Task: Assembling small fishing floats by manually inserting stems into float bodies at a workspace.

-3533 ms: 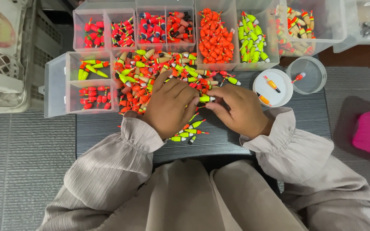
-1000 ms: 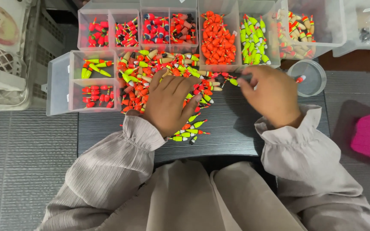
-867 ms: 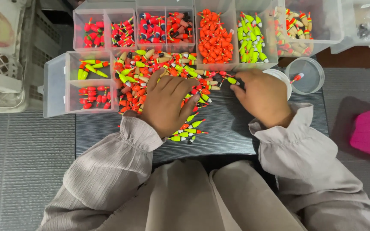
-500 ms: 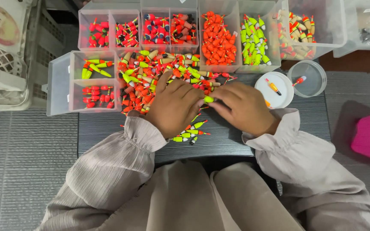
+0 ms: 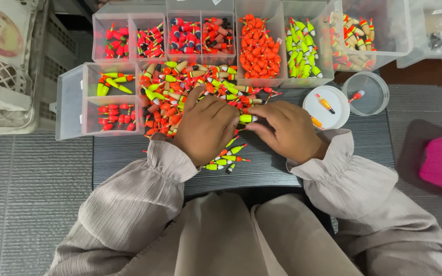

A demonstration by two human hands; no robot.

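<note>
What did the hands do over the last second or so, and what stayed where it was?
The right hand came back left from the round white lid to the loose heap of orange and yellow floats, fingertips meeting the left hand at a yellow-green float. The left hand stayed on the heap; the clear compartment boxes did not move.

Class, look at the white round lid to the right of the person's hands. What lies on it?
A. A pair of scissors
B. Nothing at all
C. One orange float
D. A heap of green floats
C: a single orange float lies on the white round lid, just beyond the right hand.
</note>
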